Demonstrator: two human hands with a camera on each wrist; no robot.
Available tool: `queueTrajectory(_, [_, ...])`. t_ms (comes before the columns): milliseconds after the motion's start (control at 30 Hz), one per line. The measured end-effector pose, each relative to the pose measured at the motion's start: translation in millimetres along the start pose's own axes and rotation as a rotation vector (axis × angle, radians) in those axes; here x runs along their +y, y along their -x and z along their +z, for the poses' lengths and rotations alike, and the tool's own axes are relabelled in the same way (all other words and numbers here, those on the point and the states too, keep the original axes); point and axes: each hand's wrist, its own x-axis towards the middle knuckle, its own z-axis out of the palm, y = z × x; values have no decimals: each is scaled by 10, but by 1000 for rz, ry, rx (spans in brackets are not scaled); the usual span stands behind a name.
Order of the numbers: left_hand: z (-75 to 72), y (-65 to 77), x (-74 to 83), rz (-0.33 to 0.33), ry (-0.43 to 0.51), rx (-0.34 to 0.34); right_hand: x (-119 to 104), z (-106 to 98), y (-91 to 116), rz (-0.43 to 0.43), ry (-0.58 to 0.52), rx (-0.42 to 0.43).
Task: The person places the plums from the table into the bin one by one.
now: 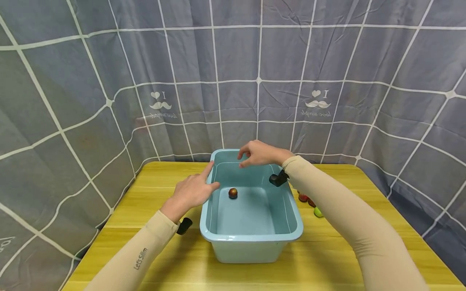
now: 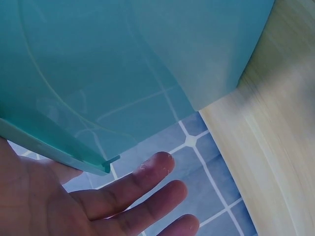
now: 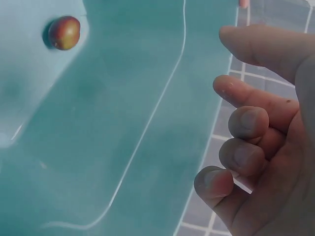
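Table (image 1: 164, 178) carried a glossy pale-blue tub (image 1: 251, 250), left hand (image 1: 192, 190) at its left rim with fingers loosely extended, right hand (image 1: 263, 153) over the far end, thumb and index apart, other fingers bent, gripping nothing. Round red-brown fruit (image 1: 233, 193) sat on the tub floor near the left wall; right wrist view showed its yellow patch, only head view caught the green piece (image 1: 318, 212) right of the tub
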Motion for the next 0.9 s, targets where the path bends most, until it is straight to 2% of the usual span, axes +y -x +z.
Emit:
queueTrajectory(300, [-2,12,-3,8,6,14,60,-80,331,-4,-28,30])
queueTrajectory(467, [0,11,-22,7,5,13,109,-99,504,-24,-34,74])
queueTrajectory(900, [4,15,-17,12,6,4,259,-59,970,26,-143,144])
